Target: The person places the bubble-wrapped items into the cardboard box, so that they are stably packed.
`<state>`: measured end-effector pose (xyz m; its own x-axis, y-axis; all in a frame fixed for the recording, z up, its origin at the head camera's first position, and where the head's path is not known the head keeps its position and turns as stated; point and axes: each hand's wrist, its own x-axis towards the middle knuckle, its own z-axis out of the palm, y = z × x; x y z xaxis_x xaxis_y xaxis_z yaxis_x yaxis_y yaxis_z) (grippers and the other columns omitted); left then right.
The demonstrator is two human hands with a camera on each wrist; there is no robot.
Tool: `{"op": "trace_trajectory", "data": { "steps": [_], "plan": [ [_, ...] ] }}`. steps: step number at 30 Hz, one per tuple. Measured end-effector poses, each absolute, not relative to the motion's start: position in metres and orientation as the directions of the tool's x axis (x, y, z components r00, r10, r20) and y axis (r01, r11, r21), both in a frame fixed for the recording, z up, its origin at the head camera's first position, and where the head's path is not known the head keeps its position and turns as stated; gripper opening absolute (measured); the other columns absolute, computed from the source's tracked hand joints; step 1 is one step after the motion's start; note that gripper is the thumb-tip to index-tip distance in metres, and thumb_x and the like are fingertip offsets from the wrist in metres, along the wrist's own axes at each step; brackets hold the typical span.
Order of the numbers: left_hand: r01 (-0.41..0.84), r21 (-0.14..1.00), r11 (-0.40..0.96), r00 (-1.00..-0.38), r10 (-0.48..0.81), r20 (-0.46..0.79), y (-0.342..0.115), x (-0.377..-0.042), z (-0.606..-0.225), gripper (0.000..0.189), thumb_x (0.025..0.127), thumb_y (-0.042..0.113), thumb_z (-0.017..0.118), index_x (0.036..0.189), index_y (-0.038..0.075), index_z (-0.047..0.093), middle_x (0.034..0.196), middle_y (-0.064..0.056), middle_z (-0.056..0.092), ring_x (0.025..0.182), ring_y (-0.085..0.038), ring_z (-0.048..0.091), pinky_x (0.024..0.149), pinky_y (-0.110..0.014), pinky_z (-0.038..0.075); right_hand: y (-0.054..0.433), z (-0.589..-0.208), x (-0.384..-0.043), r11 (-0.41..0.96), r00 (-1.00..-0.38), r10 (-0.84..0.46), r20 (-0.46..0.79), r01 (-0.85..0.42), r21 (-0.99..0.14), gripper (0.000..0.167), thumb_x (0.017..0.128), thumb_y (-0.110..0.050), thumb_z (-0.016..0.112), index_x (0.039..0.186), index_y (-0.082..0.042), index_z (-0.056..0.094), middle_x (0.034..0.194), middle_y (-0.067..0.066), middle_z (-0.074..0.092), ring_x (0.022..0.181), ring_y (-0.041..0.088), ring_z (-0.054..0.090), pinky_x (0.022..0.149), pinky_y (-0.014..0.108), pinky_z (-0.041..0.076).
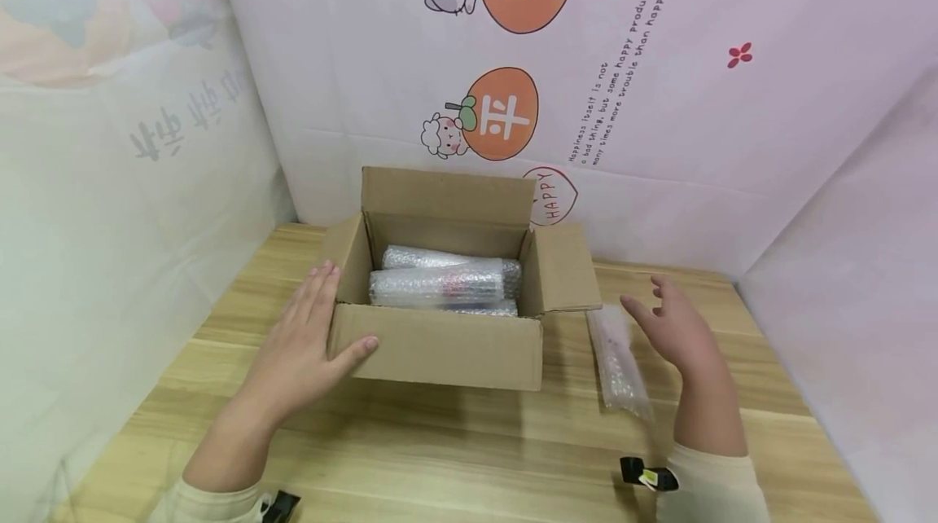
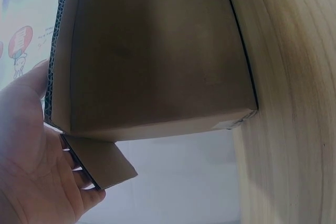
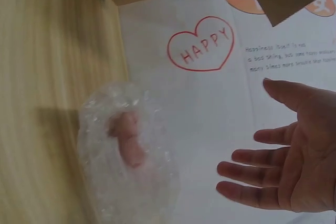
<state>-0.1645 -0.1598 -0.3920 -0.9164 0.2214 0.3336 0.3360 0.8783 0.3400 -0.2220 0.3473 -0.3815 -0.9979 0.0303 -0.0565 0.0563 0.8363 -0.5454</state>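
An open cardboard box [image 1: 443,348] stands on the wooden table, its flaps folded outward. Inside lie several bubble-wrapped bundles [image 1: 440,283], the top one showing a red patch through the wrap. My left hand [image 1: 296,348] rests at the box's front left corner, fingers straight along the left flap and thumb on the front flap. In the left wrist view its fingers reach behind a small flap [image 2: 102,162]. To the right of the box is a bubble-wrap piece [image 1: 619,364] with a reddish-brown shape [image 3: 128,137] showing through. My right hand [image 1: 677,331] hovers beside it, fingers spread, holding nothing.
A printed cloth [image 1: 659,99] hangs behind the table, and pale sheets close off the left [image 1: 132,221] and right sides. The box's right flap [image 1: 567,266] sticks out toward the bubble-wrap piece. Wooden table surface [image 1: 440,458] lies in front of the box.
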Motion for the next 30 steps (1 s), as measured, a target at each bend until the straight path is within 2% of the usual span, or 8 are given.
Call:
{"op": "trace_trajectory", "data": {
  "steps": [10, 14, 16, 18, 20, 22, 26, 30],
  "plan": [
    [0.338, 0.344, 0.876, -0.917, 0.224, 0.33, -0.159, -0.165, -0.394, 0.101, 0.09, 0.067, 0.052, 0.159, 0.016, -0.002, 0.166, -0.005, -0.001, 0.153, -0.027, 0.002, 0.122, -0.054, 0.016, 0.349, -0.41, -0.222, 0.884, -0.976, 0.024, -0.219, 0.122, -0.451, 0.116, 0.086, -0.079, 0.042, 0.155, 0.005, 0.0, 0.149, 0.038, 0.031, 0.133, 0.057, 0.033, 0.101, 0.072, 0.034],
    [0.343, 0.348, 0.873, -0.917, 0.23, 0.326, -0.159, -0.166, -0.392, 0.101, 0.091, 0.066, 0.052, 0.159, 0.015, -0.002, 0.166, -0.006, -0.001, 0.153, -0.027, 0.001, 0.122, -0.054, 0.016, 0.347, -0.418, -0.22, 0.911, -0.953, 0.014, -0.302, 0.136, -0.389, 0.117, 0.086, -0.078, 0.044, 0.153, 0.008, 0.003, 0.147, 0.04, 0.031, 0.131, 0.059, 0.036, 0.099, 0.071, 0.037],
    [0.34, 0.35, 0.873, -0.918, 0.228, 0.324, -0.159, -0.166, -0.392, 0.101, 0.091, 0.066, 0.052, 0.159, 0.016, -0.002, 0.166, -0.005, -0.001, 0.153, -0.027, 0.001, 0.122, -0.054, 0.016, 0.346, -0.421, -0.219, 0.917, -0.947, 0.01, -0.322, 0.137, -0.375, 0.115, 0.088, -0.075, 0.046, 0.153, 0.01, 0.004, 0.147, 0.04, 0.03, 0.121, 0.055, 0.049, 0.094, 0.066, 0.045],
    [0.342, 0.351, 0.872, -0.917, 0.229, 0.326, -0.159, -0.166, -0.392, 0.101, 0.091, 0.066, 0.052, 0.159, 0.016, -0.002, 0.166, -0.005, -0.001, 0.153, -0.029, 0.003, 0.122, -0.054, 0.015, 0.344, -0.424, -0.22, 0.913, -0.94, 0.007, -0.34, 0.145, -0.382, 0.112, 0.089, -0.071, 0.049, 0.152, 0.011, 0.005, 0.147, 0.042, 0.028, 0.1, 0.047, 0.063, 0.082, 0.056, 0.053],
    [0.345, 0.347, 0.872, -0.915, 0.23, 0.331, -0.159, -0.166, -0.393, 0.101, 0.091, 0.066, 0.052, 0.159, 0.015, -0.002, 0.166, -0.006, -0.001, 0.153, -0.031, 0.005, 0.123, -0.053, 0.015, 0.343, -0.427, -0.22, 0.9, -0.933, 0.007, -0.359, 0.162, -0.404, 0.11, 0.091, -0.067, 0.051, 0.151, 0.013, 0.006, 0.146, 0.044, 0.026, 0.083, 0.035, 0.065, 0.069, 0.045, 0.056],
    [0.347, 0.348, 0.871, -0.913, 0.23, 0.336, -0.159, -0.166, -0.394, 0.101, 0.091, 0.066, 0.052, 0.159, 0.015, -0.002, 0.166, -0.007, 0.0, 0.153, -0.031, 0.005, 0.123, -0.052, 0.014, 0.342, -0.431, -0.221, 0.887, -0.926, 0.014, -0.378, 0.186, -0.423, 0.106, 0.092, -0.063, 0.054, 0.151, 0.013, 0.009, 0.145, 0.044, 0.028, 0.076, 0.028, 0.063, 0.058, 0.037, 0.055],
    [0.343, 0.353, 0.87, -0.915, 0.225, 0.334, -0.159, -0.166, -0.394, 0.1, 0.091, 0.066, 0.052, 0.159, 0.015, -0.002, 0.166, -0.006, -0.001, 0.153, -0.03, 0.004, 0.122, -0.054, 0.015, 0.34, -0.433, -0.221, 0.877, -0.929, 0.01, -0.371, 0.186, -0.443, 0.092, 0.092, -0.06, 0.056, 0.142, 0.013, 0.029, 0.117, 0.033, 0.054, 0.076, 0.028, 0.059, 0.054, 0.035, 0.053],
    [0.334, 0.357, 0.872, -0.92, 0.22, 0.325, -0.159, -0.166, -0.393, 0.101, 0.091, 0.067, 0.052, 0.159, 0.016, -0.002, 0.166, -0.005, -0.001, 0.153, -0.028, 0.003, 0.122, -0.055, 0.016, 0.337, -0.432, -0.221, 0.887, -0.939, -0.008, -0.343, 0.152, -0.436, 0.078, 0.091, -0.056, 0.06, 0.127, 0.011, 0.042, 0.096, 0.018, 0.059, 0.074, 0.026, 0.058, 0.055, 0.036, 0.051]
  ]
}}
